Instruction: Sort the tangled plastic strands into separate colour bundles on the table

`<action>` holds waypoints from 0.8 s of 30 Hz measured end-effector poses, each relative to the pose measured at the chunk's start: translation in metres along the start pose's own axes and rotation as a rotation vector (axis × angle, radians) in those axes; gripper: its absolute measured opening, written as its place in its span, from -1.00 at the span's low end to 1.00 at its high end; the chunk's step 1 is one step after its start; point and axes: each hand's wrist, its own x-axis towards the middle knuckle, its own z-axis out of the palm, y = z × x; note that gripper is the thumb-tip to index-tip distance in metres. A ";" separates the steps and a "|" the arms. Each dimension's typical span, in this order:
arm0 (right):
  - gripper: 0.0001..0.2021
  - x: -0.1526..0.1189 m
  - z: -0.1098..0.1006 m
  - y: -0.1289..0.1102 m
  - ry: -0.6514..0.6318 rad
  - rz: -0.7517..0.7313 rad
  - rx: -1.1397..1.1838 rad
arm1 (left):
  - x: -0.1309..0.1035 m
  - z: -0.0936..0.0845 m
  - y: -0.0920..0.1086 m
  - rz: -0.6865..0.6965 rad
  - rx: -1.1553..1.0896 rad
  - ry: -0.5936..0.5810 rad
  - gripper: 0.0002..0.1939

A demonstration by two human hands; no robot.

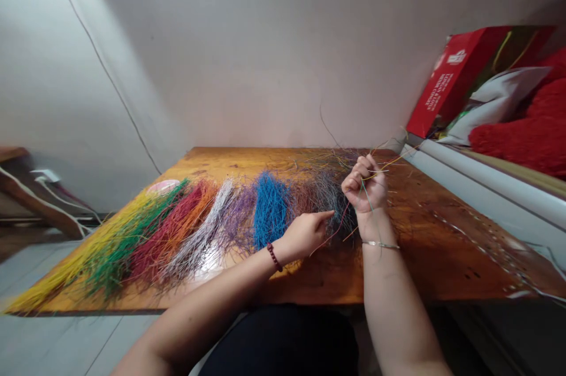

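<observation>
table (420, 264): glossy reddish-brown wood is carrying a row of loose bundles made of thin, wiry strands.
row, left to right: a yellow bundle (84, 246), a green bundle (132, 240), a red bundle (170, 228), an orange bundle (190, 230), a white bundle (201, 231), a purple bundle (239, 217), a blue bundle (270, 208), a brown bundle (303, 199) and a grey bundle (327, 190) are lying side by side.
texture: ends are bristling and tangling; the blue bundle is forming the densest block.
long axes: the yellow bundle and the green bundle are slanting from the back down toward the near left; the blue bundle is running nearly straight away from the person.
held strands (398, 158): several fine lengths are sticking out of the right hand (366, 184) over the right part of the table, yellow ones pointing up and right, a green one hanging toward the wrist, a red one trailing down and left.
right fingers: they are curling closed, gripping the held strands.
left hand (309, 231): it is hovering or resting just before the grey bundle, index finger extending right; whether thumb and finger are pinching the red length, i cannot tell.
wrists: a dark beaded bracelet (274, 257) is circling the left, a silvery bangle (381, 244) the right.
</observation>
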 end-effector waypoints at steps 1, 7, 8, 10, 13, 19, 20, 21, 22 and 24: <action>-0.58 0.000 0.000 0.000 0.034 -0.003 -0.010 | -0.002 0.001 -0.002 -0.011 -0.021 -0.009 -0.54; -0.59 0.002 -0.002 0.005 -0.023 0.056 0.106 | -0.009 0.000 -0.005 0.021 -0.065 -0.060 -0.55; -0.59 0.003 -0.002 0.007 -0.050 0.077 0.118 | -0.010 0.000 -0.005 0.047 -0.070 -0.058 -0.54; -0.58 0.005 -0.001 0.012 -0.055 0.113 0.102 | -0.011 0.001 -0.005 0.119 -0.074 -0.065 -0.54; -0.56 0.006 0.006 0.021 0.010 0.161 0.021 | -0.013 0.001 -0.002 0.219 -0.020 -0.104 -0.54; -0.51 0.008 0.022 0.039 0.037 0.343 -0.170 | -0.019 -0.004 0.004 0.200 0.269 -0.062 -0.55; -0.50 0.009 0.023 0.042 0.036 0.355 -0.198 | -0.018 -0.005 0.003 0.149 0.281 -0.022 -0.56; -0.51 0.009 0.023 0.045 0.037 0.357 -0.229 | -0.017 -0.005 0.001 0.085 0.269 0.033 -0.59; -0.51 0.010 0.022 0.048 0.042 0.353 -0.264 | -0.015 -0.005 -0.002 0.021 0.231 0.094 -0.62; -0.53 0.011 0.021 0.054 0.052 0.336 -0.332 | -0.010 -0.005 -0.011 -0.072 0.078 0.212 -0.66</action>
